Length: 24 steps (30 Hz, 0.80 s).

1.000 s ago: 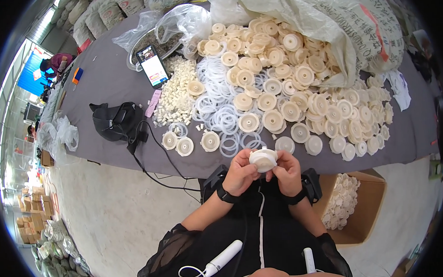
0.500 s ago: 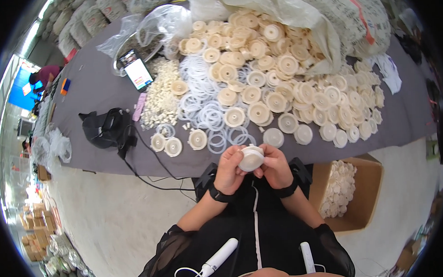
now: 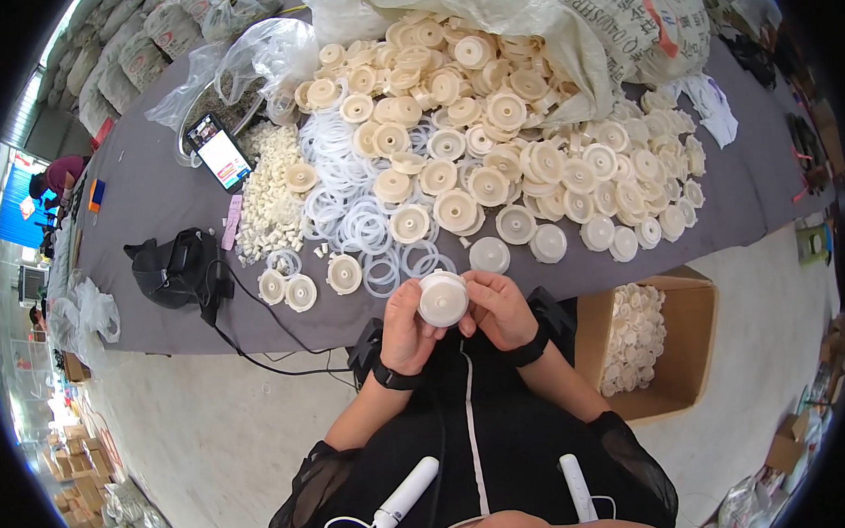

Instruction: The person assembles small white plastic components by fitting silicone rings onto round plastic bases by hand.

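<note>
A round white plastic cap (image 3: 443, 300) is held between my two hands at the near table edge, its flat face turned up. My left hand (image 3: 404, 330) is closed on its left side. On the right rim, the fingers of my right hand (image 3: 500, 310) pinch it. Just beyond my hands lie clear rings (image 3: 382, 276) and a translucent disc (image 3: 489, 255). A large heap of cream round caps (image 3: 457, 211) spreads across the table behind them. Small cream plastic pieces (image 3: 275, 181) are piled to the left.
The grey-covered table (image 3: 178, 328) carries a phone (image 3: 218, 152), a pink strip (image 3: 232, 222) and a black cap (image 3: 176, 270) with a cable. A woven sack (image 3: 564, 63) lies at the back. On the floor at right stands a cardboard box (image 3: 691, 348) containing finished-looking white pieces (image 3: 635, 340). Another person works far left.
The white cap in my hands has been tilted, so its round face now points upward more fully. The whole view has shifted slightly, moving the table contents left.
</note>
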{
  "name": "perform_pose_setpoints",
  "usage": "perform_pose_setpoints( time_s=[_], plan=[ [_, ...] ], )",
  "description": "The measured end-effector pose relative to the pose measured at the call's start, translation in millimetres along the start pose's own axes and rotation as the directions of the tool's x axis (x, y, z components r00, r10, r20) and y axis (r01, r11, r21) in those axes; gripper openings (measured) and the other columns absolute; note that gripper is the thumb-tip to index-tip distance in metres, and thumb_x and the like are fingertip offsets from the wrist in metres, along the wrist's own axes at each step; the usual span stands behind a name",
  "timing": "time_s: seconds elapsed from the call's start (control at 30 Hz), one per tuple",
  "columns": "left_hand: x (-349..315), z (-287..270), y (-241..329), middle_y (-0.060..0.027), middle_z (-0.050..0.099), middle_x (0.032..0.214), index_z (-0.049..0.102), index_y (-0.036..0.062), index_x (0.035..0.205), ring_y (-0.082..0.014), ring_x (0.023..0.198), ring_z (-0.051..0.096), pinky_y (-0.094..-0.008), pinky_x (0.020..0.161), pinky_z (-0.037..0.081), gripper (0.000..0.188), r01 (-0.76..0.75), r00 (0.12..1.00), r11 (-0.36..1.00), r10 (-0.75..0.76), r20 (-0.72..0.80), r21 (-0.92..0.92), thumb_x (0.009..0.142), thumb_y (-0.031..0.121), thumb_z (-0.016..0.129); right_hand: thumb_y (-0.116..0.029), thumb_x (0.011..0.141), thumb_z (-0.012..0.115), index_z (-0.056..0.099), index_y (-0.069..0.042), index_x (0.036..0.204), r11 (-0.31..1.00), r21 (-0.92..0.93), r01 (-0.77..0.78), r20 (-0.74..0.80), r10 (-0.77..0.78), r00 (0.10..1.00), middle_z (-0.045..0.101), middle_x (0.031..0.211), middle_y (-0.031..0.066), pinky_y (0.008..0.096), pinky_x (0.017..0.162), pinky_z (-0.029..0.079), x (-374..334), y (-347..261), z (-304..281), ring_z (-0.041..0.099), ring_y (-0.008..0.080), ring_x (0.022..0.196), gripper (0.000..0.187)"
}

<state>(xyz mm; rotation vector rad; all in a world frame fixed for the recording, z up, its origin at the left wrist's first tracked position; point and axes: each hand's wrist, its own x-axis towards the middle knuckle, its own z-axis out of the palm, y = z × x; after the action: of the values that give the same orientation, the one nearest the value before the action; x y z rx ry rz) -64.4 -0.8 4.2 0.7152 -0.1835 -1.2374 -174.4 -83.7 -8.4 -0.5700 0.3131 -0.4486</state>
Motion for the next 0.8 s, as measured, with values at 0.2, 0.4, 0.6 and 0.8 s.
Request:
perform_pose_setpoints(
  time_s=[0.2, 0.4, 0.6, 0.8],
  plan=[
    [-3, -2, -1, -0.0008, 0.05, 0.058, 0.05, 0.0041, 0.074, -0.0039, 0.039, 0.037, -0.0166, 0.036, 0.032, 0.022, -0.088, 0.996, 0.98, 0.09, -0.004, 0.178, 0.085, 0.022, 0.048, -0.02, 0.084, 0.049, 0.053, -0.003, 0.087, 0.99, -0.138, -0.004, -0.055, -0.004, 0.998, 0.055, 0.068, 0.0027, 0.0178, 0.042, 0.039, -1, 1, 0, 0.049, 0.0075, 0.047, 0.017],
    [-2, -10, -3, -0.0024, 0.053, 0.06, 0.052, 0.0034, 0.081, -0.0051, 0.04, 0.041, -0.0177, 0.034, 0.031, 0.028, -0.044, 0.999, 0.974, 0.037, 0.033, 0.22, 0.084, 0.031, 0.049, -0.02, 0.084, 0.049, 0.053, -0.004, 0.083, 0.991, 0.084, -0.106, 0.042, 0.103, 0.994, 0.054, 0.064, 0.0018, 0.0169, 0.04, 0.036, 2, 2, -3, 0.046, 0.0065, 0.044, 0.017],
    [-1, -4, -2, 0.0006, 0.05, 0.057, 0.053, 0.0037, 0.075, -0.0038, 0.039, 0.038, -0.0159, 0.035, 0.03, 0.021, -0.043, 0.999, 0.962, 0.047, -0.006, 0.268, 0.084, 0.022, 0.049, -0.023, 0.085, 0.047, 0.051, -0.004, 0.079, 0.982, 0.005, -0.188, 0.016, 0.188, 0.982, 0.052, 0.062, 0.0026, 0.0179, 0.036, 0.034, 0, -1, -3, 0.043, 0.0078, 0.039, 0.02],
    [3, 6, -1, 0.0021, 0.045, 0.051, 0.055, 0.0027, 0.079, -0.0051, 0.039, 0.036, -0.0175, 0.035, 0.028, 0.036, 0.078, 0.99, 0.991, -0.064, -0.128, 0.108, 0.088, 0.033, 0.038, -0.02, 0.085, 0.049, 0.052, -0.004, 0.085, 0.991, 0.078, -0.11, 0.051, 0.106, 0.993, 0.052, 0.064, 0.0013, 0.0183, 0.04, 0.036, 1, 2, 0, 0.046, 0.0074, 0.044, 0.016]
  ],
)
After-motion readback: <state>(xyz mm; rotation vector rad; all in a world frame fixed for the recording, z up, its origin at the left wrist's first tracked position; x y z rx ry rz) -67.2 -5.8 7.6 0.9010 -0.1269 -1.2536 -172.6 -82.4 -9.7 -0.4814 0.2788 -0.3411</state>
